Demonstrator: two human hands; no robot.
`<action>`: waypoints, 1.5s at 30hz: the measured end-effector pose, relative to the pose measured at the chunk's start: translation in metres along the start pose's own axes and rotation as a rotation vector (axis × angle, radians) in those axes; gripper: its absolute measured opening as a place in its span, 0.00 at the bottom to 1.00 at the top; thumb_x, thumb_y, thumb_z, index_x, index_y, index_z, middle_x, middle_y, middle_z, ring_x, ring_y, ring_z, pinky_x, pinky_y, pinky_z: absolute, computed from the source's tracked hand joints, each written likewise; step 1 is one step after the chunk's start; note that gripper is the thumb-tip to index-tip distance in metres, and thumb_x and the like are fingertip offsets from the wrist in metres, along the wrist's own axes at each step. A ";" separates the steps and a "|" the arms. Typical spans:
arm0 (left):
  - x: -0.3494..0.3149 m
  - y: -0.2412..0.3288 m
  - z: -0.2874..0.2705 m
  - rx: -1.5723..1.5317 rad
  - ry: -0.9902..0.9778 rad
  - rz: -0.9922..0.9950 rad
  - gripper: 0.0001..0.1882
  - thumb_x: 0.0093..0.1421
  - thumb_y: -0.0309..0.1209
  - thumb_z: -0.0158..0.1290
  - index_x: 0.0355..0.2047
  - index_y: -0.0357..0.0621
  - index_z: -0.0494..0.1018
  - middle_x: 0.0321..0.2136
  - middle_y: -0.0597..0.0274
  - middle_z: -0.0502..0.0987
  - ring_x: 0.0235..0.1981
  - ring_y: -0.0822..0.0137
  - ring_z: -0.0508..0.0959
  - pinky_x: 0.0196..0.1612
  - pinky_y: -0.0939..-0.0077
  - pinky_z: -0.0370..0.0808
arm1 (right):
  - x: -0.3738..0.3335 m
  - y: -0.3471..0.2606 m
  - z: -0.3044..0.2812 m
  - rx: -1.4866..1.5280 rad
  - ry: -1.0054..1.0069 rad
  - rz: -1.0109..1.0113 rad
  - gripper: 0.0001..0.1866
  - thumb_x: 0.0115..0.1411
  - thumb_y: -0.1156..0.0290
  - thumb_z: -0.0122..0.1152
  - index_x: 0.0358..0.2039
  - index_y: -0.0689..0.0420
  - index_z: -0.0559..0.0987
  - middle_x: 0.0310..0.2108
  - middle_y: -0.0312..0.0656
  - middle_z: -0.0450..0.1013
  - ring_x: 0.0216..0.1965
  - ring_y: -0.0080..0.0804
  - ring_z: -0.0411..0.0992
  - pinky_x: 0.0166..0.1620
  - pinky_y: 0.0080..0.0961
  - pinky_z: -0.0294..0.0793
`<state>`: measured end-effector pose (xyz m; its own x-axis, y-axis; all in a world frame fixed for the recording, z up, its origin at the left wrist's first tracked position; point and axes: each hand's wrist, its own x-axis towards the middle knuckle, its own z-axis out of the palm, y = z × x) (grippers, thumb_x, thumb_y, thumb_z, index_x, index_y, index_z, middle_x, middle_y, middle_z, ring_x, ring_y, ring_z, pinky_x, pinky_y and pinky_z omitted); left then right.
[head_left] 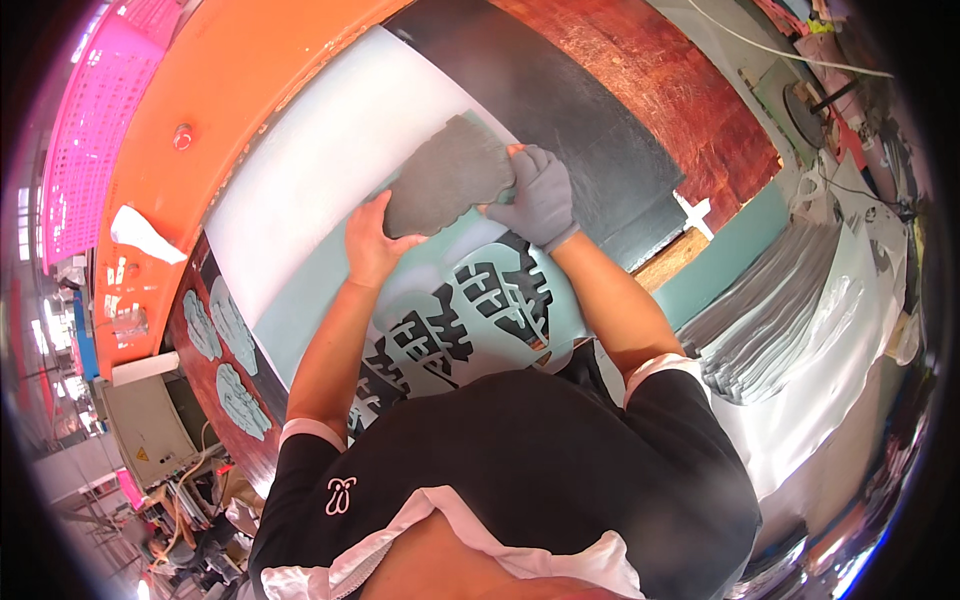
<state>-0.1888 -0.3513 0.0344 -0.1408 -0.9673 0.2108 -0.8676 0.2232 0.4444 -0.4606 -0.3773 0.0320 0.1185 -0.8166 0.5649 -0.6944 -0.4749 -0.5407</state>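
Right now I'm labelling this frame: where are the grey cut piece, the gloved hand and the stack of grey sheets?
grey cut piece (447,185), head view, its middle.
gloved right hand (541,198), head view, back of hand.
stack of grey sheets (765,310), head view, top sheets.

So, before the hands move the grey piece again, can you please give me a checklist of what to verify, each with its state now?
1. Left hand on the grey sole-shaped piece: ok, bare, touching its lower left edge.
2. Right hand on the piece: ok, gloved, gripping its right edge.
3. Piece lies flat on the pale green sheet: cannot tell, the hands cover the near edge.
4. Cut-out holes in the sheet uncovered: ok, visible below the hands.
5. Finished cut pieces set aside: ok, on the left, apart from the hands.
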 end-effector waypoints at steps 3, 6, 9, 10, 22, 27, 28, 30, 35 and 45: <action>-0.001 -0.001 0.001 -0.006 0.012 0.050 0.43 0.31 0.36 0.70 0.50 0.39 0.68 0.43 0.54 0.73 0.46 0.52 0.70 0.49 0.62 0.67 | -0.001 0.002 0.000 0.015 0.020 -0.017 0.40 0.28 0.56 0.74 0.43 0.64 0.71 0.40 0.47 0.69 0.40 0.46 0.68 0.43 0.37 0.68; -0.002 -0.001 0.001 -0.028 0.066 0.114 0.43 0.32 0.38 0.70 0.50 0.40 0.67 0.43 0.53 0.73 0.45 0.52 0.71 0.49 0.60 0.66 | -0.002 0.002 0.001 0.021 0.027 -0.002 0.41 0.28 0.56 0.74 0.43 0.64 0.71 0.40 0.48 0.69 0.41 0.47 0.68 0.43 0.37 0.68; -0.003 -0.004 0.002 -0.047 0.052 0.110 0.44 0.32 0.37 0.70 0.52 0.40 0.66 0.45 0.53 0.72 0.46 0.52 0.70 0.51 0.60 0.65 | -0.002 0.001 -0.002 0.040 -0.012 0.017 0.41 0.30 0.56 0.74 0.44 0.63 0.70 0.42 0.49 0.69 0.42 0.47 0.68 0.44 0.37 0.68; -0.003 -0.006 0.002 -0.062 0.046 0.105 0.45 0.32 0.37 0.70 0.53 0.40 0.66 0.45 0.52 0.72 0.47 0.52 0.70 0.51 0.60 0.65 | -0.002 0.001 -0.004 0.059 -0.046 0.033 0.40 0.31 0.56 0.73 0.45 0.63 0.70 0.43 0.49 0.69 0.43 0.48 0.67 0.45 0.38 0.68; 0.033 -0.017 -0.005 -0.430 -0.151 -0.157 0.30 0.57 0.41 0.55 0.56 0.40 0.64 0.46 0.53 0.69 0.48 0.59 0.69 0.54 0.67 0.64 | -0.009 0.016 -0.037 0.157 -0.243 0.306 0.34 0.43 0.56 0.65 0.50 0.58 0.70 0.51 0.49 0.66 0.50 0.48 0.66 0.52 0.38 0.66; 0.099 0.019 0.001 -0.256 -0.389 -0.092 0.30 0.57 0.46 0.55 0.52 0.37 0.67 0.47 0.52 0.70 0.49 0.64 0.69 0.53 0.71 0.66 | -0.012 0.012 -0.022 0.064 -0.285 0.202 0.37 0.41 0.57 0.68 0.52 0.55 0.69 0.55 0.43 0.63 0.52 0.48 0.63 0.53 0.37 0.64; 0.108 0.026 0.001 -0.320 -0.419 -0.187 0.30 0.57 0.46 0.55 0.52 0.36 0.67 0.48 0.52 0.70 0.50 0.64 0.70 0.53 0.71 0.66 | -0.013 0.013 -0.021 0.075 -0.283 0.207 0.37 0.40 0.57 0.68 0.52 0.55 0.69 0.55 0.44 0.63 0.52 0.48 0.63 0.53 0.37 0.64; 0.120 0.035 0.002 -0.450 -0.484 -0.377 0.30 0.58 0.47 0.55 0.51 0.34 0.68 0.49 0.51 0.70 0.50 0.64 0.70 0.53 0.71 0.65 | -0.013 0.016 -0.020 0.075 -0.265 0.188 0.37 0.40 0.56 0.68 0.51 0.56 0.70 0.54 0.45 0.63 0.52 0.48 0.64 0.53 0.37 0.64; 0.117 0.035 0.000 -0.475 -0.489 -0.369 0.31 0.59 0.47 0.53 0.52 0.33 0.67 0.50 0.52 0.69 0.52 0.62 0.68 0.55 0.71 0.64 | -0.012 0.019 -0.019 0.053 -0.264 0.133 0.37 0.39 0.54 0.68 0.50 0.57 0.70 0.53 0.47 0.64 0.51 0.48 0.64 0.51 0.37 0.65; 0.115 0.042 0.001 -0.581 -0.526 -0.329 0.24 0.62 0.42 0.49 0.52 0.38 0.69 0.49 0.56 0.68 0.50 0.64 0.69 0.53 0.70 0.65 | -0.012 0.014 -0.016 0.005 -0.265 0.125 0.35 0.41 0.56 0.68 0.50 0.55 0.71 0.55 0.46 0.62 0.53 0.47 0.63 0.53 0.36 0.64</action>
<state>-0.2418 -0.4529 0.0765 -0.2522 -0.8918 -0.3756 -0.5403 -0.1923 0.8192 -0.4836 -0.3689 0.0277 0.2140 -0.9258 0.3117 -0.7119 -0.3663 -0.5992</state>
